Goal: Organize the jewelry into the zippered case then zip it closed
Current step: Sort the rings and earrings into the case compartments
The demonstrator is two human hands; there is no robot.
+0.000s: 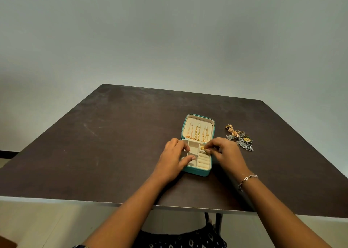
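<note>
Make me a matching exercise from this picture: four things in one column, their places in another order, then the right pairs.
Things:
1. gold chains
2. loose jewelry pile
3. left hand
4. silver bracelet

Places:
A. on the table, right of the case
B. on the right wrist
C. hanging in the case's open lid
D. resting on the case's left side

Pairs: 1-C, 2-A, 3-D, 4-B

Both forearms come in from the bottom of the frame bare, with no sleeves showing on either. The right wrist, at lower right, wears a thin silver chain bracelet (247, 180) made of small oval links (its finer detail is too small to tell). At the bottom centre lies a strip of dark navy clothing (185, 241) printed with small pale diamond-like marks. The left hand (174, 159) and right hand (225, 153) show no rings.
</note>
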